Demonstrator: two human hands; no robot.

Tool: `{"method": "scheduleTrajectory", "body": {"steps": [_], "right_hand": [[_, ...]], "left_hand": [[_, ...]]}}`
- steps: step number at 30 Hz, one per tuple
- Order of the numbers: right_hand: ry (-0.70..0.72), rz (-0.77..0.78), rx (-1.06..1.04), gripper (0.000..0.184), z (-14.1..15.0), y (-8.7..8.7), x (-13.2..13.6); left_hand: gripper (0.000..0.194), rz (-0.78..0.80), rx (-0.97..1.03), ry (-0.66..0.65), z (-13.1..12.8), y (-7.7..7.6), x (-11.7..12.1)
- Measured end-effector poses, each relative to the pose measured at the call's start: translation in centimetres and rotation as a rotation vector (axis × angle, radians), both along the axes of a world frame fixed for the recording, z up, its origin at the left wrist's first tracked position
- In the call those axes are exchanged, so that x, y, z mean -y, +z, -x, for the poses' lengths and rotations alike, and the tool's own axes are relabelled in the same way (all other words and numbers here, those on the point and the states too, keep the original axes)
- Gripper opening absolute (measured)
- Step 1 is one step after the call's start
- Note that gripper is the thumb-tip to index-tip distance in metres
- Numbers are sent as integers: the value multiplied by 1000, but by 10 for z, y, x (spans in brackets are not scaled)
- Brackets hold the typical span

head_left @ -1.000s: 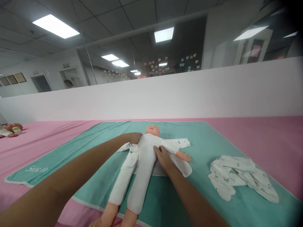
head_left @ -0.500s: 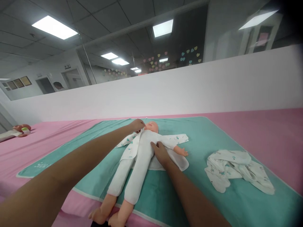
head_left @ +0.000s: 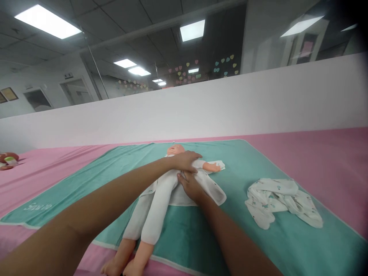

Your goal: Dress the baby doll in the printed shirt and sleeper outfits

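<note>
Recording from the head camera, the only view. A baby doll (head_left: 175, 148) lies on its back with its head away from the wearer and its bare feet (head_left: 123, 266) toward them, at the middle of a teal towel mat (head_left: 230, 161). The mat is spread on a pink padded surface (head_left: 316, 153). The doll's white-clad legs (head_left: 148, 224) angle toward the lower left.

Left hand (head_left: 185, 161): reaches across the body and lies over the chest, fingers extended and open; no pinch is visible. Right hand (head_left: 191, 188): sits at the doll's middle, fingers partly curved against the cloth; whether it grips the fabric cannot be told.

A printed white garment (head_left: 205, 195) lies beneath the doll, with a flap showing beside the right hand. One doll hand (head_left: 212, 166) rests out to the side, near a sleeve end.

Handling judgement: a flat palm on the chest should steady the doll while the other hand smooths the cloth, keeping the layers free of creases and the doll's arm unpinned.

Nearby on the mat, to the right, lies a bunched white printed garment (head_left: 278, 201). Far left on the pink surface lies a second doll (head_left: 7, 159), mostly out of frame. Behind everything runs a low white wall (head_left: 184, 115).
</note>
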State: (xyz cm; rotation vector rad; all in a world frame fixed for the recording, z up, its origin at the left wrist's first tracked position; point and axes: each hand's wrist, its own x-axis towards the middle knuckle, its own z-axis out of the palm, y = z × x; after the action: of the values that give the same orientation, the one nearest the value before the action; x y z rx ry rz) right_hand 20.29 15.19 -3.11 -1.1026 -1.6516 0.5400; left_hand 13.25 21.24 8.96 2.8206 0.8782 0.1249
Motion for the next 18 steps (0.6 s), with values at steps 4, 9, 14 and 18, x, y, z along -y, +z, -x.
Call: {"method": "scheduleTrajectory", "body": {"steps": [4,9,14,18], "right_hand": [[-87,47,325,34,-15,4,-2],[-463,297,298,40,-54,-3,-15],[-471,442,112,27,-74,-10,-25],[-404,406,-141,20,-85,-10,-32]], "left_hand": [[33,-204,-278,-19,-17,-14,-5],[27,-355,-358,-16,-16,-14,-24],[37,-569,-506,-41,-11,-18,-33],[38,-592,-518,-8,-9,-19,-34]]}}
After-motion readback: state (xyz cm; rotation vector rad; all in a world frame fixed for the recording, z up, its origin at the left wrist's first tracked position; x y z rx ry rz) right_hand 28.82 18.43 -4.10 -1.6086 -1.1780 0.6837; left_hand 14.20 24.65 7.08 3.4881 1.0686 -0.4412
